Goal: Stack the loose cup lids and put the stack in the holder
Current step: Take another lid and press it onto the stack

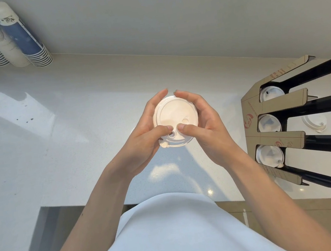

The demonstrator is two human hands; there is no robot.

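Paper cups (20, 38): upper left of the frame, nested sleeves leaning on the wall – I leave them alone.
Counter (79, 123): pale and bare through the middle, with a lid edge peeking out under my left hand; I cannot tell more of it.
Left hand (151, 130): centre of the frame, fingers curled closed round the left rim of the lid stack, thumb pressed on its near edge.
Lid stack (175, 118): white lids held above the counter between both hands; the lowest one sits off-centre toward me, its tab sticking out.
Right hand (202, 121): fingers wrapped closed round the right rim, thumb beside the other thumb on top.
Step in hand, as I judge it: squaring the stack – I would press evenly round the rims and nudge that low lid in until the edges line up, without squeezing hard enough to buckle the thin plastic.
Holder (280, 104): right of the frame, cardboard with black slots, each slot already showing lids.
Loose lid (315, 123): far right, lying on the counter beyond the holder – probably still to be gathered.
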